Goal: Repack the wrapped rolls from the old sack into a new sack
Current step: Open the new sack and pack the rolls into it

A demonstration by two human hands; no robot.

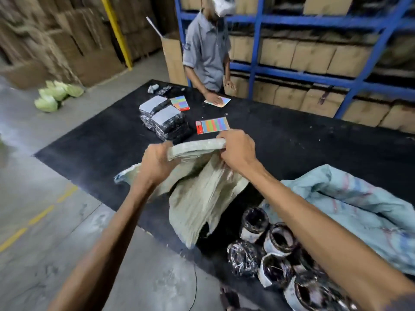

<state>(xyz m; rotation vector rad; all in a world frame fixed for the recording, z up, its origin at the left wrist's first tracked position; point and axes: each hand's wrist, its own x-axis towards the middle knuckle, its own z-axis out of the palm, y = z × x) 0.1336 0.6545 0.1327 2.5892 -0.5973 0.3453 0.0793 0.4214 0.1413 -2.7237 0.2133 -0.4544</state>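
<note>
Wrapped rolls (278, 241) lie loose at the table (314, 140) edge beside the blue old sack (359, 198). Both the left hand (157, 161) and right hand (238, 151) clench the new sack (202, 198) by its folded mouth; a careless swing could knock rolls off!

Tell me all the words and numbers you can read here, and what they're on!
No words or numbers can be read anywhere.
Blue sack: faint red and blue print, too blurred to read.
Striped colour card: small markings, too small to read.
Pale pack labels: nothing legible on them.
</note>
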